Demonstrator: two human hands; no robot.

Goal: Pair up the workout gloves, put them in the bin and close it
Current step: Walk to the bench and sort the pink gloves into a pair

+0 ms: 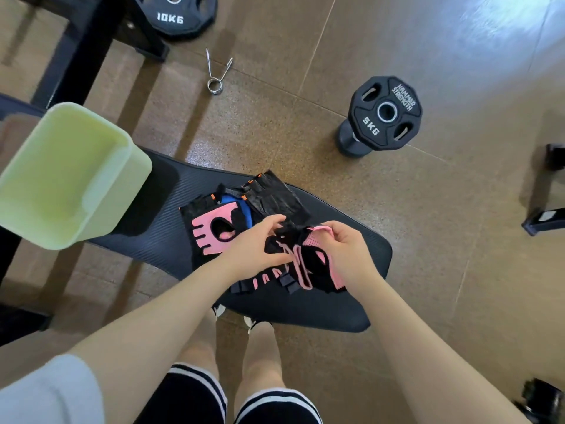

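Several workout gloves lie on a black padded bench [351, 313]. My left hand [253, 252] and my right hand [345, 255] both grip a pink-and-black glove [301, 260] just above the pad. To its left lies a second pink-and-black glove [214, 229], flat, partly covering a blue glove [241, 206]. A black glove with orange tabs [275, 197] lies behind them. A pale green bin [101, 215] stands open on the bench's left end; no lid is in view.
On the brown floor stand a 5 kg weight plate on a dumbbell [385, 114], a 10 kg plate [174, 13] at the top, and a metal spring collar [217, 71]. A black rack frame [79, 47] is at the upper left, other equipment at the right edge.
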